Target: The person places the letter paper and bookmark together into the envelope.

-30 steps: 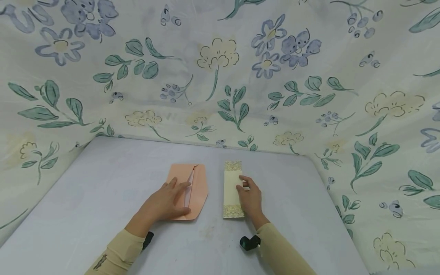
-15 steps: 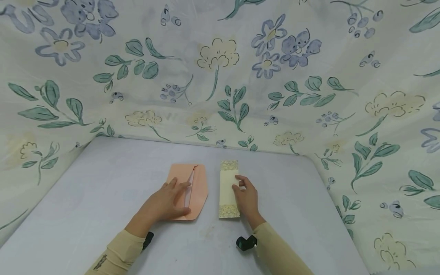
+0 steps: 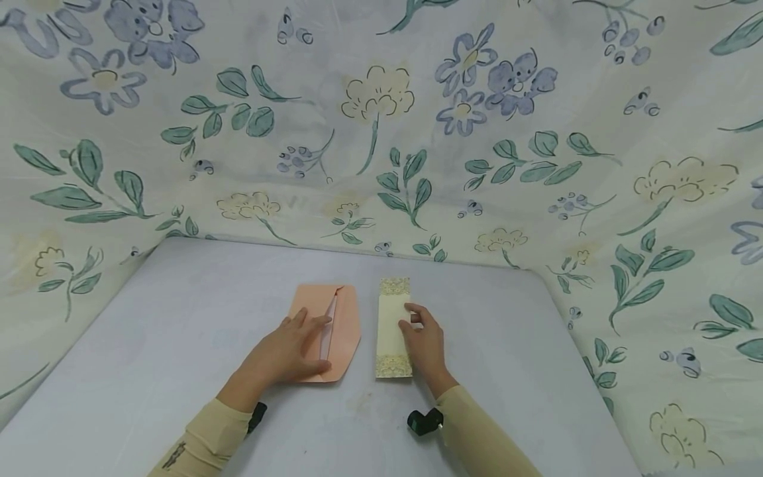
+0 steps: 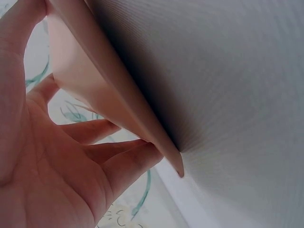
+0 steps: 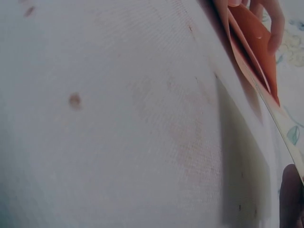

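A peach paper envelope (image 3: 348, 331) lies on the table, its long slit gaping and a pale inside showing. My left hand (image 3: 280, 351) rests on it with spread fingers, index fingertip and thumb at the slit. From the left wrist view, the fingertips touch the envelope (image 4: 83, 66) face. To its right, my right hand (image 3: 426, 344) pinches the right edge of a cream card (image 3: 390, 324) with patterned bands at both ends. A narrow gap separates card and envelope. The right wrist view shows the card edge-on, above a shadow on the table, with most of the right hand hidden.
The white table (image 3: 495, 344) has faint brownish smudges in front of the envelope. A floral cloth (image 3: 381, 132) hangs behind and at the sides. Black wrist devices, one being the right wrist camera (image 3: 425, 421), sit below both hands.
My right hand has slid the cream card leftward, closer to the envelope, more slowly in the last half second. The left hand and envelope stay where they were.
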{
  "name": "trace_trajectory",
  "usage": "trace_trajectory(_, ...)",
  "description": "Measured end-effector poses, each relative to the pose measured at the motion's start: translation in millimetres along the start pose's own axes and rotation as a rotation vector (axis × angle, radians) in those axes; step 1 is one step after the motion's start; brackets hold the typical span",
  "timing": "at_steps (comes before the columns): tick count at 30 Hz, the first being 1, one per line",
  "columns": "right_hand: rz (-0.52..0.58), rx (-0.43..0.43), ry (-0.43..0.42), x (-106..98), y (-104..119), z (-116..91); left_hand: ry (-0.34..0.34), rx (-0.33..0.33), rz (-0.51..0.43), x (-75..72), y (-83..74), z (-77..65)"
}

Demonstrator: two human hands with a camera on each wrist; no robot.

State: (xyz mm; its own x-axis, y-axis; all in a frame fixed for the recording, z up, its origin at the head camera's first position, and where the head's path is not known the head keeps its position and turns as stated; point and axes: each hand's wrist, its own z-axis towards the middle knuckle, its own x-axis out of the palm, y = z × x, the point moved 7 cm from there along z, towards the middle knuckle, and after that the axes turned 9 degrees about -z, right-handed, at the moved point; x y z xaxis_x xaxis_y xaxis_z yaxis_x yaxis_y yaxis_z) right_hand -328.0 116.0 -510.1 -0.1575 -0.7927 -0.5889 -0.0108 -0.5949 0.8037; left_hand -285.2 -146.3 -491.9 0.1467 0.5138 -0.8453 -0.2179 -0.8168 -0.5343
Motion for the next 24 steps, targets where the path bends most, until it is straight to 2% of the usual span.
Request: trace_trajectory(24,0.009,-0.041,0.016,14.6,14.8,-2.6,-0.003,-0.006,0.008,2.8,2.8,-0.3)
